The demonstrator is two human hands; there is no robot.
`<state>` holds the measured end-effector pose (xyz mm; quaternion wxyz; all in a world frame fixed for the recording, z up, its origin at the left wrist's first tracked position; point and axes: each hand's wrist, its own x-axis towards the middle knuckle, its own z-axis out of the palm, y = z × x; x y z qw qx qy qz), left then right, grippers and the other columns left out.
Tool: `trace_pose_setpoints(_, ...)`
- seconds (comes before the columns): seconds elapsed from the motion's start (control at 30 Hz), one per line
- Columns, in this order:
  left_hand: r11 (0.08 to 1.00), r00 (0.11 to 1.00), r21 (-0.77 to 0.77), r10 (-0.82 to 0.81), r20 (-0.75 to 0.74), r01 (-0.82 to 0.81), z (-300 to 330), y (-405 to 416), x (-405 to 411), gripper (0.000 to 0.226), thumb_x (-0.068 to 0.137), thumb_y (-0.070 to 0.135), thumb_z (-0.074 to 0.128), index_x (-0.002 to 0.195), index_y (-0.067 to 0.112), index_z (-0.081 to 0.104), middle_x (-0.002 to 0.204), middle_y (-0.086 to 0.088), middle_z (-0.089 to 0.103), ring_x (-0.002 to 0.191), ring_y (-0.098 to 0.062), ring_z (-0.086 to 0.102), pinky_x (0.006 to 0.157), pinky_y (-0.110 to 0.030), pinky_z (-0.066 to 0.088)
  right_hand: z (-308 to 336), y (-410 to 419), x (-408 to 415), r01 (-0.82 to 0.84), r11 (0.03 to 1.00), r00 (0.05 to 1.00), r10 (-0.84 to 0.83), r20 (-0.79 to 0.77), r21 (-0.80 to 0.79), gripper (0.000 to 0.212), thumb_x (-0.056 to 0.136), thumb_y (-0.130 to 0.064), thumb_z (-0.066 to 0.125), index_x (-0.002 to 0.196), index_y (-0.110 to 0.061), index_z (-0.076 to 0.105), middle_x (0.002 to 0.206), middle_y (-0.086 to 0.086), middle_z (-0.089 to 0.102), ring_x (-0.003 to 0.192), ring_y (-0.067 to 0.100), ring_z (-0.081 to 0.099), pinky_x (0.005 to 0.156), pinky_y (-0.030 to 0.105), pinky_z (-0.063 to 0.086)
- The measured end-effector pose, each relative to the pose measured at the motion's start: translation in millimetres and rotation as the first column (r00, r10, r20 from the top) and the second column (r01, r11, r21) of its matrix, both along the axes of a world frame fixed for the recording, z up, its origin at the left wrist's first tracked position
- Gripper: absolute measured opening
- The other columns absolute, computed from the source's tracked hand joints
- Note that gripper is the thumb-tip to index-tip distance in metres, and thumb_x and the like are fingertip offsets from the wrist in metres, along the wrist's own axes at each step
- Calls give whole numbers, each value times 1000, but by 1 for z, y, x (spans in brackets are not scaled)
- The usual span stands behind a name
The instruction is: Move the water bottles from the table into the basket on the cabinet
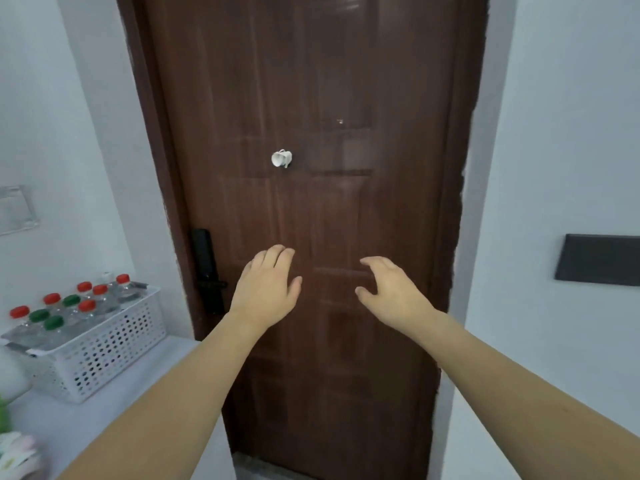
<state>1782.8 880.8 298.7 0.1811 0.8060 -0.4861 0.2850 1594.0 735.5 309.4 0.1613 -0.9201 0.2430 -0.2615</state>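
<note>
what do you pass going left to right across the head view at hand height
basket of bottles → door lock → left hand → right hand → black wall panel

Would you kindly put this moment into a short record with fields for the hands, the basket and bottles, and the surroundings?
left hand: left hand held out before the door, fingers relaxed, holding nothing
right hand: right hand held out beside it, fingers loosely bent, holding nothing
basket: white perforated basket on the white cabinet top, at the left
bottles: water bottles upright in the basket, red and green caps
table: not in view
door: brown door, closed, black lock handle at its left edge
</note>
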Motion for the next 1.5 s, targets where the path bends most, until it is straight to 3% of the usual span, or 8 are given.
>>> trace_pose_setpoints(0.17, 999, 997, -47, -26, -72, 22, -10, -36, -92, 52, 95, 35, 57, 141, 9, 50, 143, -9, 51, 130, -29, 48, 108, -44, 43, -13, -28, -89, 25, 999, 999, -25, -28, 29, 57, 95, -29, 59, 147, -16, 38, 150, 0, 42, 138, 18, 40, 114, 30, 32)
trace_pose_setpoints(0.67, 989, 991, 71, -125, -50, 128, -2, -125, -255, 53, 100, 38, 50, 146, 14, 42, 150, -4, 43, 135, -23, 42, 113, -38, 38, -10, -83, -261, 163, 984, 986, -160, -45, 76, 56, 97, -30, 55, 148, -21, 34, 154, -3, 36, 141, 18, 37, 114, 32, 30)
trace_pose_setpoints(1.0, 996, 997, 64, -67, -24, 68, 8, -178, -419, 52, 100, 39, 50, 145, 14, 43, 151, -6, 44, 135, -25, 44, 112, -38, 39, -19, -161, -435, 85, 993, 996, -83, -28, 78, 55, 97, -25, 52, 148, -15, 34, 154, -1, 35, 141, 17, 33, 112, 25, 25)
trace_pose_setpoints(1.23, 986, 990, 100, -138, 42, 133, 12, -223, -509, 51, 101, 38, 46, 147, 16, 40, 154, -4, 40, 139, -23, 40, 116, -35, 34, -9, -197, -505, 62, 996, 998, -61, -10, 67, 55, 97, -25, 51, 148, -14, 34, 154, -1, 35, 141, 17, 34, 113, 26, 26)
trace_pose_setpoints(1.5, 989, 990, 88, -111, -89, 118, -3, -274, -559, 53, 101, 36, 48, 148, 11, 40, 153, -7, 40, 139, -25, 39, 112, -35, 36, -7, -234, -581, 90, 994, 996, -88, -27, 55, 55, 97, -25, 50, 148, -16, 33, 154, -3, 33, 142, 15, 30, 112, 25, 25)
